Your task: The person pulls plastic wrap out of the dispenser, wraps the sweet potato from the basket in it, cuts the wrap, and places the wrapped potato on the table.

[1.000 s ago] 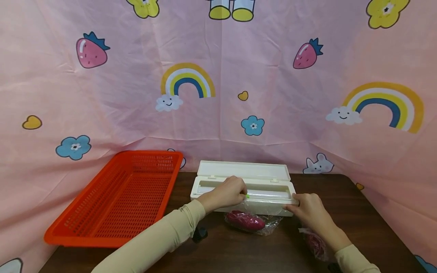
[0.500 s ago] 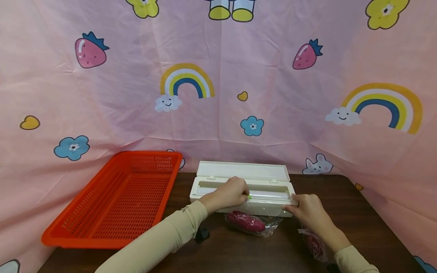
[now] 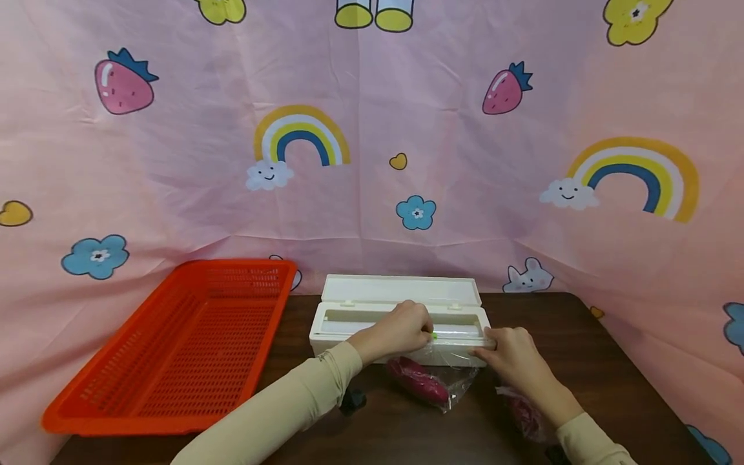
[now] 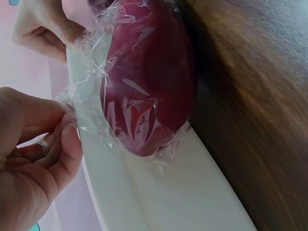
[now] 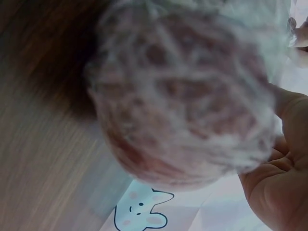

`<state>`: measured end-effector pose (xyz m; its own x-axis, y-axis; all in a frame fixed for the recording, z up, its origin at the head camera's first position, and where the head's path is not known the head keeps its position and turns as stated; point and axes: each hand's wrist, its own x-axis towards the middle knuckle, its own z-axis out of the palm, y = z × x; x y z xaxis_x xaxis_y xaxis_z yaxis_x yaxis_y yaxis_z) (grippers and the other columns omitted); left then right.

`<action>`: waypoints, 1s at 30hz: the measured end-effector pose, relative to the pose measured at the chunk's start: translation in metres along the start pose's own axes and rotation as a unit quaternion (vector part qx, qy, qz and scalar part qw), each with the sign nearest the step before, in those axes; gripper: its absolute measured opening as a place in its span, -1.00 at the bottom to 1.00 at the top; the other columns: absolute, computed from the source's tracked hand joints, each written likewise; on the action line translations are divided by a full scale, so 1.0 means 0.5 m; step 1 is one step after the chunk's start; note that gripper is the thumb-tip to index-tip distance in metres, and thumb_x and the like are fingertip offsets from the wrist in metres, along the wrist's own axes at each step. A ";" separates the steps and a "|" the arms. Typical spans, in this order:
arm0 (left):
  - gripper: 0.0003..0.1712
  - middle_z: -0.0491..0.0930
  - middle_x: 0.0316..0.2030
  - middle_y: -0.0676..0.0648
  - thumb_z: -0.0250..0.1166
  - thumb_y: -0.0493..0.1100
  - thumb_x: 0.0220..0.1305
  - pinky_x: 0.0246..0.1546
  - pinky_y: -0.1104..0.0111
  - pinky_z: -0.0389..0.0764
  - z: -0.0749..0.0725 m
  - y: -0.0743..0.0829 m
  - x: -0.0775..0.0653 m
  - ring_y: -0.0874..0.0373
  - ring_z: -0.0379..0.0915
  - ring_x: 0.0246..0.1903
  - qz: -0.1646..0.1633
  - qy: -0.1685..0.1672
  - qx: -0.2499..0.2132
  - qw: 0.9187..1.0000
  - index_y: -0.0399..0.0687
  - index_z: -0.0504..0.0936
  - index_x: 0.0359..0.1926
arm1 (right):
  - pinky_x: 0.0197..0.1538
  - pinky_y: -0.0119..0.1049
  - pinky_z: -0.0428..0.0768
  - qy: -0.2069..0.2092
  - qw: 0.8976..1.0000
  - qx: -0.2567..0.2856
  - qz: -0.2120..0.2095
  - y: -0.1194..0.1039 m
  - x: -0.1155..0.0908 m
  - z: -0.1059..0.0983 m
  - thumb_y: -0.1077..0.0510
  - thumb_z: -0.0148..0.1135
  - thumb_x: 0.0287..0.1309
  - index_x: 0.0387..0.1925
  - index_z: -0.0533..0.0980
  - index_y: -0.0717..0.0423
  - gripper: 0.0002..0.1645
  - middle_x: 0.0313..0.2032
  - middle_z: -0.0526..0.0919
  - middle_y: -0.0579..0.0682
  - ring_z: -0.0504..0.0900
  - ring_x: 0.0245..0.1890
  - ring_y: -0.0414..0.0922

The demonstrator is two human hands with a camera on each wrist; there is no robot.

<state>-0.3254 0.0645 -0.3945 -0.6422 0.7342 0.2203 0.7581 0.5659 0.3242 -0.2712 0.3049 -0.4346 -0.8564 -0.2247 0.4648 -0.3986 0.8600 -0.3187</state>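
A white cling film dispenser (image 3: 401,329) stands with its lid up and a film roll (image 3: 354,327) inside. At its front edge my left hand (image 3: 398,332) pinches a small green slider (image 3: 434,336), mostly hidden by the fingers. My right hand (image 3: 514,355) grips the dispenser's right end, thumb on the front. Clear film hangs from the edge over a smooth dark-red oblong thing (image 3: 418,380), which lies against the dispenser's front; the left wrist view shows this wrapped oblong (image 4: 149,82) close up. Beside my right wrist lies a second film-wrapped reddish thing (image 3: 526,416), blurred as a wrapped lump (image 5: 178,96).
An orange-red perforated basket (image 3: 192,349) stands on the left of the dark wooden table (image 3: 430,439). A small black object (image 3: 352,400) shows beside my left forearm. Behind the table hangs a pink printed cloth (image 3: 372,245).
My left hand has slid right along the dispenser's front edge with the green slider. The dark-red oblong's near end has swung toward me. The right hand keeps its grip; the head view has shifted slightly.
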 end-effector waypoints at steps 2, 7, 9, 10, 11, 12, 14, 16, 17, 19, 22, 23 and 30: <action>-0.60 0.29 -0.77 0.22 0.32 -0.37 0.14 -0.57 0.59 0.13 0.004 0.004 0.005 0.38 -0.03 -0.72 -0.003 0.000 0.001 1.000 0.03 0.55 -0.77 | -0.59 -0.43 0.27 -0.001 1.000 0.006 0.001 -0.001 0.001 0.001 0.10 0.63 -0.11 -0.46 0.68 0.15 -0.73 -0.67 0.54 -0.14 0.28 -0.64 -0.29; -0.61 0.33 -0.77 0.20 0.34 -0.35 0.17 -0.59 0.59 0.11 0.017 0.015 0.016 0.38 -0.06 -0.73 -0.010 -0.003 -0.002 1.000 0.01 0.59 -0.76 | -0.58 -0.45 0.31 -0.014 1.000 0.020 0.002 -0.005 0.001 0.008 0.11 0.62 -0.08 -0.39 0.70 0.21 -0.72 -0.63 0.60 -0.09 0.31 -0.63 -0.30; -0.64 0.36 -0.77 0.15 0.34 -0.34 0.19 -0.61 0.56 0.10 0.020 0.019 0.018 0.36 -0.06 -0.74 -0.018 -0.005 -0.004 1.000 -0.06 0.65 -0.73 | -0.57 -0.46 0.33 -0.017 1.000 0.018 -0.002 -0.007 0.002 0.011 0.12 0.61 -0.07 -0.38 0.70 0.22 -0.72 -0.62 0.63 -0.07 0.32 -0.63 -0.30; -0.66 0.42 -0.77 0.13 0.34 -0.33 0.20 -0.61 0.56 0.11 0.021 0.021 0.020 0.36 -0.04 -0.74 -0.022 -0.005 -0.004 1.000 -0.08 0.69 -0.71 | -0.57 -0.46 0.33 -0.017 1.000 0.015 -0.004 -0.009 0.003 0.011 0.12 0.62 -0.07 -0.38 0.70 0.22 -0.71 -0.61 0.65 -0.05 0.33 -0.63 -0.30; -0.69 0.48 -0.75 0.12 0.35 -0.33 0.20 -0.60 0.57 0.13 0.021 0.023 0.021 0.37 -0.01 -0.74 -0.024 -0.003 -0.002 1.000 -0.09 0.72 -0.68 | -0.57 -0.46 0.33 -0.017 1.000 0.012 -0.004 -0.009 0.003 0.012 0.13 0.62 -0.08 -0.38 0.70 0.23 -0.71 -0.61 0.65 -0.04 0.34 -0.63 -0.30; -0.71 0.54 -0.72 0.13 0.35 -0.32 0.19 -0.58 0.58 0.18 0.022 0.024 0.023 0.38 0.05 -0.73 -0.026 0.000 0.002 1.000 -0.07 0.75 -0.66 | -0.57 -0.46 0.34 -0.015 1.000 0.008 -0.004 -0.009 0.004 0.012 0.13 0.62 -0.09 -0.38 0.71 0.24 -0.71 -0.59 0.67 -0.03 0.34 -0.63 -0.30; -0.72 0.57 -0.71 0.13 0.35 -0.32 0.17 -0.55 0.58 0.21 0.022 0.027 0.026 0.37 0.08 -0.70 -0.024 0.004 0.009 1.000 -0.06 0.75 -0.66 | -0.57 -0.46 0.34 -0.011 1.000 0.007 0.000 -0.010 0.004 0.011 0.14 0.63 -0.11 -0.37 0.72 0.25 -0.70 -0.58 0.69 0.01 0.35 -0.63 -0.29; -0.70 0.52 -0.74 0.16 0.35 -0.33 0.13 -0.54 0.58 0.20 0.021 0.030 0.029 0.36 0.10 -0.68 -0.020 0.010 0.016 1.000 -0.02 0.71 -0.71 | -0.58 -0.46 0.35 -0.009 1.000 0.011 0.003 -0.010 0.005 0.009 0.16 0.63 -0.12 -0.36 0.72 0.27 -0.70 -0.56 0.71 0.03 0.36 -0.62 -0.28; -0.67 0.45 -0.76 0.18 0.34 -0.35 0.10 -0.55 0.58 0.19 0.021 0.031 0.031 0.35 0.08 -0.68 -0.018 0.013 0.017 1.000 0.00 0.66 -0.75 | -0.58 -0.46 0.35 -0.009 1.000 0.013 0.003 -0.009 0.005 0.009 0.17 0.63 -0.12 -0.36 0.72 0.28 -0.70 -0.55 0.71 0.04 0.37 -0.62 -0.28; -0.59 0.27 -0.82 0.18 0.32 -0.38 0.07 -0.60 0.55 0.10 0.021 0.034 0.033 0.31 -0.01 -0.69 -0.015 0.013 0.017 1.000 0.03 0.52 -0.83 | -0.58 -0.46 0.35 -0.010 1.000 0.015 0.003 -0.008 0.006 0.007 0.18 0.63 -0.11 -0.37 0.72 0.28 -0.70 -0.56 0.71 0.03 0.36 -0.62 -0.27; -0.48 0.06 -0.82 0.19 0.30 -0.40 0.01 -0.62 0.54 -0.02 0.021 0.038 0.039 0.32 -0.13 -0.70 -0.006 0.019 0.025 0.999 0.10 0.29 -0.87 | -0.58 -0.46 0.34 -0.012 1.000 0.013 0.003 -0.006 0.006 0.003 0.16 0.63 -0.10 -0.38 0.71 0.27 -0.71 -0.58 0.69 0.02 0.35 -0.62 -0.27; -0.45 0.00 -0.81 0.18 0.29 -0.41 -0.01 -0.63 0.54 -0.06 0.021 0.040 0.041 0.32 -0.17 -0.70 -0.004 0.019 0.025 0.999 0.11 0.23 -0.87 | -0.58 -0.46 0.34 -0.013 1.000 0.011 0.005 -0.005 0.006 0.002 0.16 0.63 -0.10 -0.38 0.71 0.26 -0.71 -0.58 0.69 0.01 0.35 -0.62 -0.27; -0.43 -0.04 -0.81 0.17 0.27 -0.43 0.02 -0.66 0.54 -0.11 0.023 0.046 0.048 0.35 -0.27 -0.73 -0.016 0.010 -0.001 1.000 0.12 0.19 -0.87 | -0.58 -0.44 0.35 -0.021 1.000 0.010 0.015 0.000 0.004 -0.008 0.17 0.61 -0.07 -0.33 0.72 0.31 -0.69 -0.58 0.68 0.01 0.37 -0.62 -0.26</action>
<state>-0.3222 0.0995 -0.3923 -0.6681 0.7080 0.2290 0.7372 0.5880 0.3328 -0.2716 0.3063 -0.4304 -0.8809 -0.2177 0.4202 -0.3785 0.8571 -0.3495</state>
